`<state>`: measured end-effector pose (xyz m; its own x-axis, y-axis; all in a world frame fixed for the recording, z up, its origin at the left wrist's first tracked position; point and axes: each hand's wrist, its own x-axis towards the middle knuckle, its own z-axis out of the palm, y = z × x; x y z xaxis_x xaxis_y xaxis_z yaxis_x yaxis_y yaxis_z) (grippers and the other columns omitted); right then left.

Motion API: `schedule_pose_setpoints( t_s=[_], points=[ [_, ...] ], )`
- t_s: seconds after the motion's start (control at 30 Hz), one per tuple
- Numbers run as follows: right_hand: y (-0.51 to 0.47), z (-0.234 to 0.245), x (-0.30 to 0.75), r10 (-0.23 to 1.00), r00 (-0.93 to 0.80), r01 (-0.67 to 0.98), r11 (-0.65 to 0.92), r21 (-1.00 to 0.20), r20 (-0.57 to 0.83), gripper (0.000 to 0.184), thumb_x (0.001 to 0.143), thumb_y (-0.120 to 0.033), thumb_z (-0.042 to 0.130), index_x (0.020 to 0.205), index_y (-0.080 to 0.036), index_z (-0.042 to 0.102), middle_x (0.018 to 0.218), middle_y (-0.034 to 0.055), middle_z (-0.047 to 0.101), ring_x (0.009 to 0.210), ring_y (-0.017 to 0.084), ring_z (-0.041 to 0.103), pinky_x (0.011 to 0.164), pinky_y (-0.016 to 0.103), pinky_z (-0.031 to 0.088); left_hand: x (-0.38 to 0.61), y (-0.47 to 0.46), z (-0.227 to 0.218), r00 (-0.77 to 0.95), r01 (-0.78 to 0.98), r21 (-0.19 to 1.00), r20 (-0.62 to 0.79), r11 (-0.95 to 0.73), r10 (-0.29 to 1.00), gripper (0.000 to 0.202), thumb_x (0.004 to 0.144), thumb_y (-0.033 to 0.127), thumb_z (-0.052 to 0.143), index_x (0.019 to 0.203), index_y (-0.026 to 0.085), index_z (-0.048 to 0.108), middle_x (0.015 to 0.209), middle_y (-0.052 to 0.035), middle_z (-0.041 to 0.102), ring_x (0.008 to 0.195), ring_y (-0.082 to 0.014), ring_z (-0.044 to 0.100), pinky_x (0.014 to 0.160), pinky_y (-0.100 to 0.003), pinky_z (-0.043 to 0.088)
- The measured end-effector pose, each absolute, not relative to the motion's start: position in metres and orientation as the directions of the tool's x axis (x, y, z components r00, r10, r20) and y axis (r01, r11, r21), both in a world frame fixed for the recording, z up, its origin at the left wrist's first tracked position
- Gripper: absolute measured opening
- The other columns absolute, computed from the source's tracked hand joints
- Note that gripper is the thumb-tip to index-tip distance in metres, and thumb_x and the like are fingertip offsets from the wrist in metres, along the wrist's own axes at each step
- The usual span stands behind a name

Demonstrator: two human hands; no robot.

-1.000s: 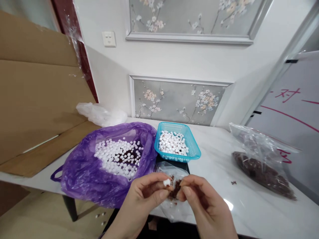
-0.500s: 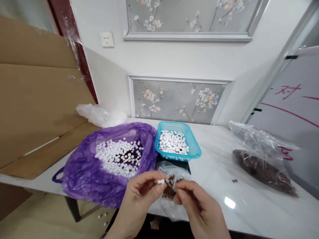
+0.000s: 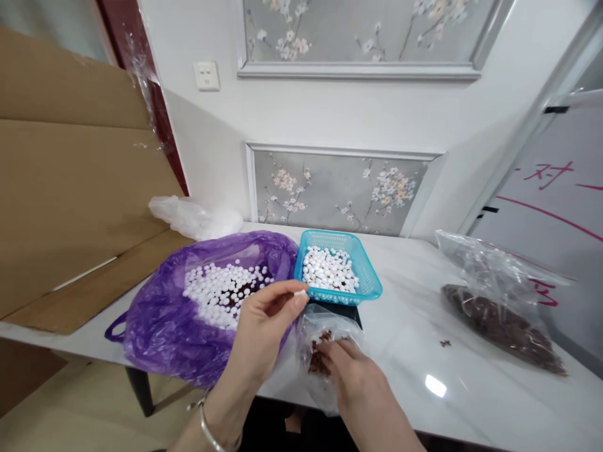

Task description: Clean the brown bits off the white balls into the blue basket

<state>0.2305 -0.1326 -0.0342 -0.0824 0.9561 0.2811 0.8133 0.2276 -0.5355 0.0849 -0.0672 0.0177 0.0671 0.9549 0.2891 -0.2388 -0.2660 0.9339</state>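
My left hand [image 3: 266, 329] is raised at the front edge of the blue basket [image 3: 372, 284], its thumb and forefinger pinching a small white piece [image 3: 300, 293]. White round pieces [image 3: 330, 269] fill much of the basket, with brown specks among them. Below it, my right hand [image 3: 362, 380] dips into a clear plastic bag [image 3: 311, 323] of small brown pieces [image 3: 319, 363]. Its fingers are bent close together; their tips are partly hidden among the brown pieces, so anything held there cannot be made out.
An open purple bag [image 3: 160, 333] on the left holds many white pieces over something dark. At right lies a clear bag of brown pieces [image 3: 499, 326], with a loose brown piece [image 3: 445, 343] on the white table [image 3: 405, 402]. Cardboard [image 3: 85, 169] stands at far left.
My left hand has moved up toward the basket with the white piece. My right hand has come away from the left and lowered into the clear bag.
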Motion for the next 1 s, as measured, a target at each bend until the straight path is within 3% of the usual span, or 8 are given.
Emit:
schedule_pose_setpoints(
  t_s=[0.2,0.33,0.57,0.67,0.83,1.0],
  points=[
    [-0.116,-0.046,0.215,0.978,-0.102,0.907,0.166,-0.386,0.179,0.029,0.077,-0.003,0.055,0.094,-0.017,0.073,0.103,0.0124,0.074,0.093,0.03,0.07,0.076,0.034,0.054,0.118,-0.008,0.035,0.057,-0.066,0.904,0.427,-0.423,0.903,0.011,0.079,0.021,0.07,0.087,0.014,0.073,0.086,-0.005,0.075,0.082,-0.0182,0.067,0.078,-0.029,0.053],
    [-0.12,-0.046,0.211,0.978,-0.12,0.923,0.174,-0.343,0.172,0.033,0.075,0.002,0.051,0.095,-0.014,0.073,0.103,0.0144,0.074,0.092,0.029,0.071,0.077,0.034,0.054,0.148,0.024,0.028,0.167,0.153,0.879,0.427,-0.451,0.889,0.017,0.089,0.027,0.062,0.099,0.014,0.067,0.098,-0.0063,0.071,0.087,-0.0195,0.067,0.08,-0.04,0.055],
    [-0.124,-0.05,0.213,0.961,-0.152,0.949,0.207,-0.239,0.23,0.043,0.076,0.007,0.04,0.09,-0.019,0.07,0.1,0.0104,0.072,0.084,0.028,0.071,0.065,0.034,0.053,0.131,0.03,0.028,0.371,0.489,0.711,0.354,-0.505,0.858,0.027,0.092,0.029,0.058,0.116,0.019,0.061,0.123,-0.0096,0.061,0.104,-0.0235,0.062,0.088,-0.045,0.052],
    [-0.125,-0.053,0.217,0.951,-0.111,0.937,0.198,-0.289,0.29,0.04,0.078,0.006,0.039,0.09,-0.021,0.066,0.093,0.007,0.071,0.074,0.023,0.071,0.058,0.029,0.05,0.082,0.039,0.033,0.382,0.632,0.617,0.278,-0.469,0.881,0.026,0.092,0.03,0.058,0.114,0.018,0.062,0.121,-0.0089,0.062,0.104,-0.0241,0.062,0.088,-0.046,0.052],
    [-0.128,-0.048,0.22,0.945,-0.06,0.87,0.207,-0.448,0.321,0.035,0.086,-0.002,0.036,0.096,-0.024,0.061,0.089,0.0047,0.069,0.071,0.021,0.068,0.06,0.027,0.05,0.007,0.053,0.018,0.369,0.806,0.46,0.102,-0.373,0.924,0.027,0.091,0.031,0.058,0.115,0.018,0.061,0.119,-0.0085,0.062,0.1,-0.0233,0.063,0.084,-0.043,0.054],
    [-0.129,-0.044,0.221,0.947,-0.073,0.817,0.237,-0.525,0.314,0.023,0.089,-0.011,0.044,0.082,-0.025,0.061,0.086,0.0026,0.067,0.072,0.02,0.067,0.063,0.028,0.051,-0.007,0.05,-0.011,0.333,0.854,0.413,0.033,-0.317,0.942,0.03,0.091,0.03,0.059,0.118,0.018,0.059,0.12,-0.0094,0.062,0.1,-0.0233,0.063,0.083,-0.044,0.054]
  ],
)
